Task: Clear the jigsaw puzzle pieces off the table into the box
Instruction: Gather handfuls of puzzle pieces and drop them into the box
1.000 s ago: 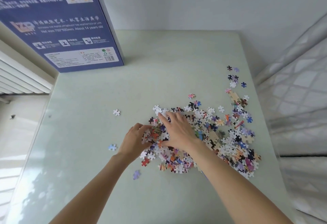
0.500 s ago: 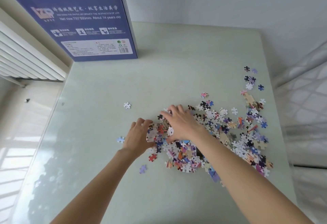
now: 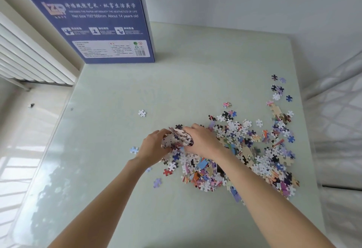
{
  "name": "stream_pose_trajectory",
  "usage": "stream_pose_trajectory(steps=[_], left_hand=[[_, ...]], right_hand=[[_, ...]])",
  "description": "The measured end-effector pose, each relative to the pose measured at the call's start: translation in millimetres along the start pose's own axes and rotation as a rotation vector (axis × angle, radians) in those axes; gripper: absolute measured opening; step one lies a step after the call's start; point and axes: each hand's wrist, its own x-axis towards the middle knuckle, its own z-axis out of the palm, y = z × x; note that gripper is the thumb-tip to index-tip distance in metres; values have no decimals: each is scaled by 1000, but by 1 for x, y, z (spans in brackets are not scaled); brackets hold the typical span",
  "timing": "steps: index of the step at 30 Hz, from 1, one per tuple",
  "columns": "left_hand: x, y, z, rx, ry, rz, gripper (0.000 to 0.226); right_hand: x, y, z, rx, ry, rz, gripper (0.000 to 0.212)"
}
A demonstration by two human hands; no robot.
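Both hands meet at the near-left edge of the big pile of puzzle pieces [image 3: 252, 149], cupped toward each other. Left hand [image 3: 153, 148] has fingers curled in against a clump of pieces [image 3: 177, 137]; right hand [image 3: 203, 143] curls over the clump from the other side. The clump is pressed between the two palms, bunched up and a bit raised above the flat scatter, mostly white backs showing. So the grip is a two-handed scoop, both hands closed around that one clump, not wide.

The rest of the pile spreads from the hands out to the right and toward the near-right part of the table [image 3: 117, 169], partly under the right forearm. More pieces trail off the pile's far-right end in a loose line of dark and purple ones [image 3: 278, 89].

Loose singles left of the pile: a white piece [image 3: 142, 113] well apart, beyond the left hand; a pale blue piece [image 3: 134, 150] just beside the left wrist; a purple piece [image 3: 157, 182] nearer the viewer, beside the left forearm; a red piece [image 3: 168, 172] at the pile's near-left fringe.

The box [image 3: 94, 18], blue with white print and a barcode, stands upright at the table's far-left corner, well apart from the pile and from both hands. No pieces visible by it.

A white radiator [image 3: 29, 61] sits left of the box, off the table. Quilted white fabric [image 3: 340, 122] runs along the table's right side, beyond the pile.
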Motion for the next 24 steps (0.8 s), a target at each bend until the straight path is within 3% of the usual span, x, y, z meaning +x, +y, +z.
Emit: stream_pose_trajectory(steps=[16, 24], left_hand=[[-12, -10, -13, -229, 175, -29, 49], [-25, -10, -47, -217, 119, 7, 53]], right_hand=[[-20, -5, -24, 261, 354, 29, 27], [-41, -20, -31, 316, 368, 152, 27]])
